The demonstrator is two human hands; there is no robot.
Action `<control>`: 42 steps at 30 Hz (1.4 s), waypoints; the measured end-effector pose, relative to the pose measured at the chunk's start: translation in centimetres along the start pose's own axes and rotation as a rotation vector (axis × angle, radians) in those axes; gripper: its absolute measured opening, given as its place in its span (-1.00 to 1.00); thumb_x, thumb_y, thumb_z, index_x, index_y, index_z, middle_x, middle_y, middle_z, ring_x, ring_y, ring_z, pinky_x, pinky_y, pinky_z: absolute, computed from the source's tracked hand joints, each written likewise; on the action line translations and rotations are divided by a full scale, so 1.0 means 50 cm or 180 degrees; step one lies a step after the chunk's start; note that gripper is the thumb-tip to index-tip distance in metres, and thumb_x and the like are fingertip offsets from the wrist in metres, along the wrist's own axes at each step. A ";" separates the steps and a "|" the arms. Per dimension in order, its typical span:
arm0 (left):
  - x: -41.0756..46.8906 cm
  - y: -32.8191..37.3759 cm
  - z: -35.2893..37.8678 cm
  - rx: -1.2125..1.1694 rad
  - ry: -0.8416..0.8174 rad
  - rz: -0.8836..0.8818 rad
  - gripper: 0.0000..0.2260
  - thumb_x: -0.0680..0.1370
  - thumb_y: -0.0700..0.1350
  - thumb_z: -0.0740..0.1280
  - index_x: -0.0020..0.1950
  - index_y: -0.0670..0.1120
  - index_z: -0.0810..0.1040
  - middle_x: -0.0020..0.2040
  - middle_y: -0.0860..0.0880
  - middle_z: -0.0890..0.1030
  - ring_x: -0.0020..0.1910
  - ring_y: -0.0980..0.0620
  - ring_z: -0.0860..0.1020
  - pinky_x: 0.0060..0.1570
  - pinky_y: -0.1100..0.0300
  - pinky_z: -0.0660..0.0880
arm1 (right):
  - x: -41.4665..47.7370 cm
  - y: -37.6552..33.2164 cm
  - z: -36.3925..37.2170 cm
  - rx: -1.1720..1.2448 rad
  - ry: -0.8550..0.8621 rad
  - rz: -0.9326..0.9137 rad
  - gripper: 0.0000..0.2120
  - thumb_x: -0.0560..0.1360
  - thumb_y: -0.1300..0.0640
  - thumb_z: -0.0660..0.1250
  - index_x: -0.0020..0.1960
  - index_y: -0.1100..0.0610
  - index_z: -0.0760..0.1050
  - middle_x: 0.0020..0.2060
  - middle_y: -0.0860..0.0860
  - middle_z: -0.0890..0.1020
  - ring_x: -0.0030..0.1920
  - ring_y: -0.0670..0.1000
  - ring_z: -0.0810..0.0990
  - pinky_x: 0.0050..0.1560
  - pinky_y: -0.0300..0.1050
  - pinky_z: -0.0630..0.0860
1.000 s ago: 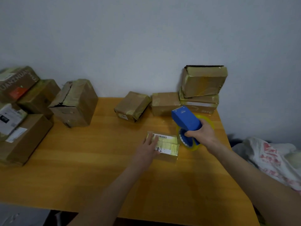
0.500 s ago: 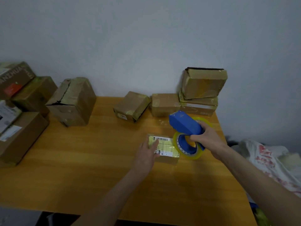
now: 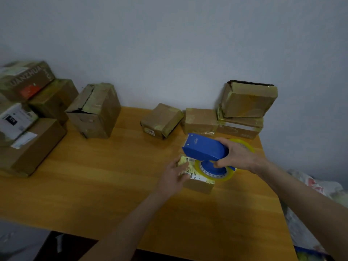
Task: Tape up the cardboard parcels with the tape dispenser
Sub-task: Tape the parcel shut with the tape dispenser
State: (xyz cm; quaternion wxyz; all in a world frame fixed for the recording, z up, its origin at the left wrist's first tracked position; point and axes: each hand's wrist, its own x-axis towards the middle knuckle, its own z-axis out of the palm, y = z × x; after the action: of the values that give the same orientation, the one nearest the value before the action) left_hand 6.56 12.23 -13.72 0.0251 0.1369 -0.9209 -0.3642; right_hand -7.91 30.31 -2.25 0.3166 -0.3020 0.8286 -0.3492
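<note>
step: taping small parcel (image 3: 197, 182) | left hand (image 3: 174, 176) fingers flat, steadying it | right hand (image 3: 239, 155) fingers curled round tape dispenser (image 3: 205, 149) | next: likely press tape down, draw across

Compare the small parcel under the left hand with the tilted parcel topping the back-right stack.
The small parcel lies flat on the table; the top parcel sits tilted on a lower parcel. The small parcel has a pale printed label on top; the top parcel shows none. The left hand rests on the small parcel, with the tape dispenser in the right hand over it; no hand touches the top parcel. Both are brown cardboard.
</note>
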 end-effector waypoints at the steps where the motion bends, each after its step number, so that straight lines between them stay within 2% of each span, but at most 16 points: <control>1: 0.003 0.004 -0.012 -0.0431 0.0170 -0.0131 -0.65 0.61 -0.02 0.25 0.38 -0.04 0.46 0.51 -0.04 0.21 0.45 -0.01 0.23 0.39 0.02 0.29 | 0.001 0.002 -0.003 -0.0002 -0.0028 -0.0014 -0.41 0.26 0.21 0.52 0.16 -0.17 0.39 -0.02 -0.11 0.54 -0.19 -0.36 0.56 -0.35 -0.52 0.42; 3: 0.015 0.020 -0.042 -0.1478 0.0514 -0.0734 -0.68 0.63 -0.01 0.20 0.30 -0.13 0.50 0.37 -0.10 0.42 0.24 0.02 0.46 0.14 0.14 0.48 | 0.003 0.005 -0.006 0.0016 -0.0058 -0.0017 -0.42 0.19 0.14 0.49 0.13 -0.18 0.39 -0.02 -0.10 0.55 -0.18 -0.33 0.57 -0.33 -0.50 0.44; 5: 0.028 0.044 -0.075 -0.2595 0.0376 -0.1400 -0.63 0.62 0.10 0.17 0.22 -0.14 0.53 0.10 -0.08 0.61 -0.06 0.05 0.59 -0.21 0.24 0.51 | 0.007 0.010 -0.009 0.0017 -0.0103 -0.0021 -0.42 0.21 0.17 0.50 0.14 -0.17 0.40 0.00 -0.08 0.56 -0.13 -0.24 0.60 -0.28 -0.42 0.48; 7: 0.040 0.059 -0.100 -0.3057 -0.0020 -0.1646 -0.54 0.58 0.24 0.14 0.09 -0.12 0.58 -0.06 -0.04 0.68 -0.16 0.03 0.62 -0.25 0.19 0.50 | 0.010 0.013 -0.010 -0.0005 -0.0154 -0.0041 -0.43 0.27 0.23 0.52 0.14 -0.17 0.40 0.01 -0.07 0.57 -0.08 -0.16 0.61 -0.22 -0.36 0.49; 10: 0.054 0.071 -0.121 -0.2979 -0.0204 -0.1669 -0.54 0.53 0.29 0.19 -0.03 -0.08 0.62 -0.21 0.05 0.69 -0.18 0.05 0.60 -0.21 0.15 0.45 | 0.012 0.009 -0.010 -0.0076 -0.0181 -0.0084 -0.43 0.25 0.21 0.54 0.13 -0.15 0.40 -0.01 -0.08 0.56 -0.10 -0.19 0.60 -0.24 -0.38 0.48; 13: 0.063 0.074 -0.128 -0.3057 -0.0058 -0.1733 -0.75 0.52 0.06 0.38 -0.01 -0.13 0.60 -0.28 0.03 0.64 -0.26 0.09 0.52 -0.29 0.23 0.44 | 0.012 0.006 -0.010 -0.0104 -0.0220 -0.0117 -0.43 0.18 0.14 0.51 0.12 -0.16 0.41 -0.02 -0.09 0.56 -0.16 -0.31 0.58 -0.29 -0.48 0.45; 16: 0.062 0.065 -0.128 -0.2959 0.0115 -0.1754 -0.89 0.53 -0.10 0.39 -0.10 -0.13 0.59 -0.38 0.05 0.60 -0.38 0.14 0.46 -0.36 0.28 0.40 | 0.016 0.004 -0.010 -0.0187 -0.0269 -0.0137 -0.43 0.22 0.18 0.54 0.11 -0.17 0.40 -0.02 -0.11 0.57 -0.14 -0.28 0.59 -0.28 -0.45 0.46; 20: 0.060 0.065 -0.120 -0.2739 0.0322 -0.1748 -0.88 0.56 -0.08 0.34 -0.14 -0.10 0.55 -0.28 0.01 0.59 -0.30 0.11 0.52 -0.29 0.23 0.41 | 0.024 -0.005 -0.006 -0.0379 -0.0245 -0.0162 -0.42 0.15 0.01 0.51 0.11 -0.20 0.40 -0.01 -0.12 0.57 -0.04 -0.13 0.59 -0.13 -0.26 0.48; 26: 0.060 0.061 -0.126 -0.2387 0.0312 -0.1534 -0.85 0.55 -0.04 0.36 -0.09 -0.12 0.58 -0.27 0.03 0.60 -0.32 0.16 0.52 -0.38 0.29 0.41 | 0.032 -0.015 -0.014 -0.0844 -0.0281 -0.0332 -0.30 0.29 0.07 0.59 0.30 -0.17 0.30 0.08 -0.12 0.52 0.05 -0.06 0.54 0.05 -0.11 0.50; 31: 0.059 0.035 -0.119 -0.2232 0.0515 -0.1684 -0.89 0.56 -0.13 0.35 -0.07 -0.17 0.53 -0.28 -0.02 0.55 -0.34 0.14 0.50 -0.45 0.32 0.41 | 0.034 -0.015 -0.026 -0.0976 -0.0189 -0.0344 -0.34 0.27 -0.03 0.60 0.24 -0.24 0.32 0.06 -0.18 0.52 0.05 -0.07 0.53 0.04 -0.15 0.46; 36: 0.055 -0.009 -0.122 -0.2087 0.0682 -0.1851 -0.84 0.56 -0.17 0.35 -0.22 -0.13 0.48 -0.32 -0.03 0.51 -0.36 0.12 0.47 -0.54 0.36 0.41 | 0.027 -0.004 -0.048 -0.1322 -0.0161 -0.0201 -0.36 0.25 -0.11 0.55 0.25 -0.24 0.35 0.06 -0.14 0.56 0.06 -0.02 0.55 0.09 -0.07 0.48; 42: 0.061 -0.020 -0.095 -0.1918 0.0614 -0.1934 -0.89 0.56 -0.16 0.33 -0.14 -0.14 0.49 -0.30 -0.03 0.52 -0.34 0.11 0.46 -0.45 0.30 0.43 | 0.028 -0.009 -0.041 -0.1370 -0.0234 -0.0076 -0.34 0.28 -0.06 0.53 0.32 -0.18 0.37 0.08 -0.10 0.55 0.09 0.02 0.54 0.13 -0.01 0.51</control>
State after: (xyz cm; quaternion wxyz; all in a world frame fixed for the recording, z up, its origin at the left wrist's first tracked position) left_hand 4.56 7.52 -11.07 0.0416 0.4215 -0.6849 -0.5929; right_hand -10.17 29.85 -1.21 0.2707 -0.3849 0.8683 -0.1568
